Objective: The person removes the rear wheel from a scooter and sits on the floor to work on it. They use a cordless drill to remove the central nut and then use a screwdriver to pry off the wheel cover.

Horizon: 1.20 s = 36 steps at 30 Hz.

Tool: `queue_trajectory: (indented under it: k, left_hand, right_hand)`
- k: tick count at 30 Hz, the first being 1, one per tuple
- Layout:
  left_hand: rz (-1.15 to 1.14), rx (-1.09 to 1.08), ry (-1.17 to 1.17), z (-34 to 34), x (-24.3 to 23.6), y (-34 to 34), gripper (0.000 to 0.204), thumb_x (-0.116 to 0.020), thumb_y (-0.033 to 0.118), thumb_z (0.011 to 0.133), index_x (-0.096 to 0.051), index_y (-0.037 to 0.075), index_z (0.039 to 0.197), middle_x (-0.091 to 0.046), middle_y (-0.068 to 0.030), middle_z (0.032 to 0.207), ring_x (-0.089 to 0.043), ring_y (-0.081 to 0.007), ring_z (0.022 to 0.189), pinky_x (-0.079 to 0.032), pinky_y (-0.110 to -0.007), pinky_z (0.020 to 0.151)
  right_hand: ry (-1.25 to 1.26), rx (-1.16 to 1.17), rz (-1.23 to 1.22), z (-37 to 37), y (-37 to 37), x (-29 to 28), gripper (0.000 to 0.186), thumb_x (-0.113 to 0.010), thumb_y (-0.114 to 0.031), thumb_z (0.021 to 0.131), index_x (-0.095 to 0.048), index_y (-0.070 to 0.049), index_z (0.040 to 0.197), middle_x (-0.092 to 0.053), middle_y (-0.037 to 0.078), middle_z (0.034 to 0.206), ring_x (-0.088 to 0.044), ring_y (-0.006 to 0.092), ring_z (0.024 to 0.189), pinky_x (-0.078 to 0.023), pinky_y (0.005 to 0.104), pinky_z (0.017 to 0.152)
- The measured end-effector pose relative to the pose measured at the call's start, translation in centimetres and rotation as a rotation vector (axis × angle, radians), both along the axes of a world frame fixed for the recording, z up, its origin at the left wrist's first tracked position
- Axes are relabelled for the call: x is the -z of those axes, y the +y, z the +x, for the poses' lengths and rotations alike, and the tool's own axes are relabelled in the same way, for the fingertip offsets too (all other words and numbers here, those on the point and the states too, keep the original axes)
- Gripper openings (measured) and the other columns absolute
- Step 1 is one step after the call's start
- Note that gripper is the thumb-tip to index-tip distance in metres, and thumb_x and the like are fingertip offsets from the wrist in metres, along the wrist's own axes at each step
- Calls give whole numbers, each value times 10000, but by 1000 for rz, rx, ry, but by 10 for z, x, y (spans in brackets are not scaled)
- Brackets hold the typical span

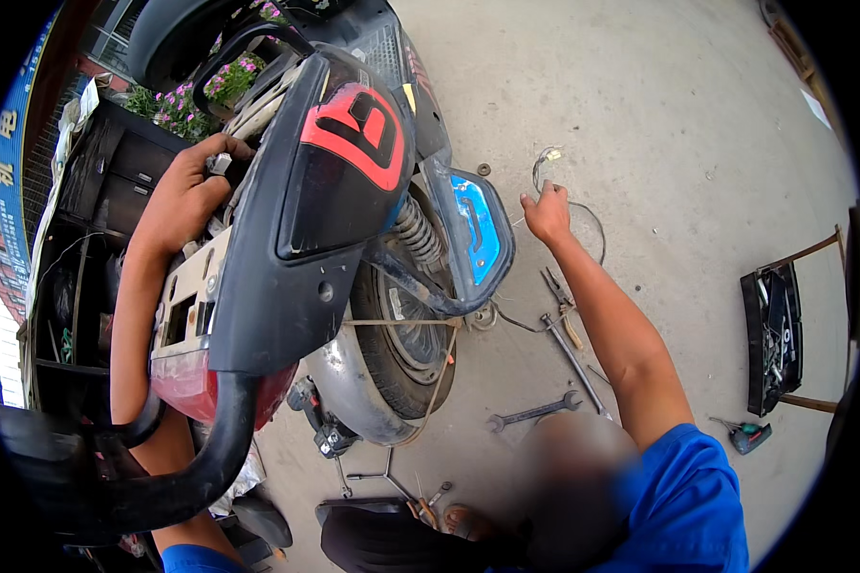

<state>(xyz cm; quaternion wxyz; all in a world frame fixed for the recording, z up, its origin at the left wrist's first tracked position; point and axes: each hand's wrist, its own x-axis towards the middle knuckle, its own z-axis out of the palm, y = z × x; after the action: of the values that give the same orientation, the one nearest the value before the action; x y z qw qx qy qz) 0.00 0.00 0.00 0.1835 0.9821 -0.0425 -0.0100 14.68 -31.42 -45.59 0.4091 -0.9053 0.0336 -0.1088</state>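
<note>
Right hand (548, 214) curled closed, seemingly on cable (598, 224), right of scooter (268, 296) | left hand (183, 199) half-curled at scooter's left side, hold unclear | likely cable handling; next calls for gentle tension

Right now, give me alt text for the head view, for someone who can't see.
A person's left hand is at the rear of a dark scooter; the right hand is near a looped cable. A double open-ended wrench and pliers lie on the ground.

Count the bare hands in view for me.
2: the left hand at the scooter's left side, and the right hand over the floor, right of the blue panel. Some left fingertips look hidden.
</note>
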Motion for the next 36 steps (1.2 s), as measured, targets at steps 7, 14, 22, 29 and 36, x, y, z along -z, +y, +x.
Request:
queue_trajectory:
  k: [7,14,22,29,36]
  left_hand:
    - [-290,28,-229,-14,1,21,481,-568,89,766,-585,-62,1222,-678,-121,1169,-585,-178,1053,-434,-318,1005]
    - [-999,-133,-466,-63,9,71,526,-653,194,941,-492,-44,1382,-583,-142,1388,-561,-208,1221,-425,-338,1019]
    - [-985,-828,-352,-231,176,86,232,-553,90,915,-603,23,1131,-679,-87,1061,-622,-162,843,-536,-340,757]
    - [-1502,-891,408,-326,275,-39,806,-333,584,1047,-342,-112,1454,-502,-266,1374,-509,-369,1265,-461,-532,1034]
    - [-1722,-665,458,-308,258,-59,800,-393,604,1024,-427,-114,1375,-538,-286,1321,-533,-398,1258,-456,-538,1047]
  right_hand:
    - [518,-741,351,-100,-5,-80,424,-549,-327,976,-693,66,1039,-727,171,937,-687,266,900,-514,376,856]
    - [437,-872,471,-142,8,-81,421,-514,-297,1013,-649,79,1144,-691,121,930,-632,216,862,-502,370,814]
    - [447,-800,353,-144,25,-79,388,-543,-271,997,-669,77,1113,-701,139,934,-639,230,867,-498,376,809]
    - [429,-727,346,-149,32,-76,349,-567,-246,969,-688,69,1060,-703,147,885,-649,244,839,-502,382,790]
    - [429,-670,436,-153,31,-70,319,-570,-238,983,-681,57,1030,-655,90,784,-605,183,717,-488,353,691]
